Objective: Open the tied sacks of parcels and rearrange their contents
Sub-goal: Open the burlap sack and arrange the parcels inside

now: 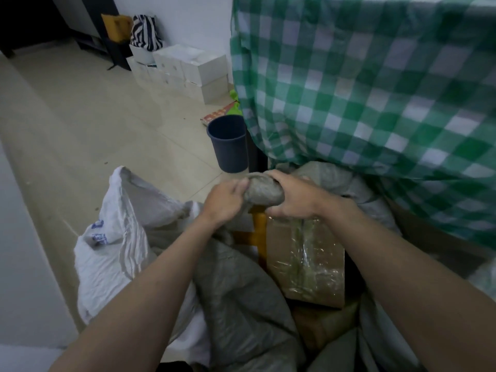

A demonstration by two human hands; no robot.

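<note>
A grey sack (241, 291) lies in front of me, its mouth gathered into a thick grey bundle (264, 191). My right hand (295, 196) grips that bundle from the right. My left hand (224, 200) pinches its left end with fingers and thumb. Under the hands a brown cardboard parcel (306, 261) wrapped in clear tape sits inside the sack's opening, beside a yellow parcel edge (259, 232). A white woven sack (115, 237) with blue print stands open at the left.
A dark blue bin (228, 143) stands on the tiled floor just beyond the sacks. A green-and-white checked cloth (362, 84) hangs over furniture at the right. White boxes (188, 71) are stacked by the far wall, with a striped bag (145, 30) behind them.
</note>
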